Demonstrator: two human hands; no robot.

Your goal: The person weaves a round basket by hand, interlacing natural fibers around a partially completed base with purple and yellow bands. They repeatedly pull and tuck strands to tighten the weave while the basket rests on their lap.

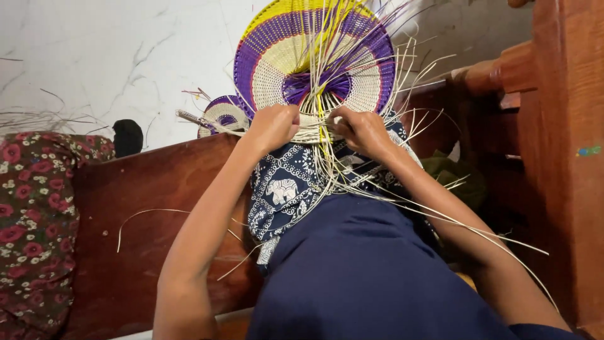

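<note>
A round woven fan (pixel 277 56) in purple, yellow and cream stands upright over my knees, with loose cream strands (pixel 352 164) hanging from its base. My left hand (pixel 274 126) grips the lower left edge of the weave. At the lower right of the centre, my right hand (pixel 360 129) pinches strands between its fingers. Both hands rest against a blue cloth with white elephant prints (pixel 286 186) draped on my lap.
A second, smaller woven piece (pixel 220 116) lies behind the left hand. A floral cushion (pixel 34 214) sits on a wooden bench (pixel 126 214) at left. Wooden furniture (pixel 560 138) rises at right. Long strands (pixel 491 236) trail over my right forearm.
</note>
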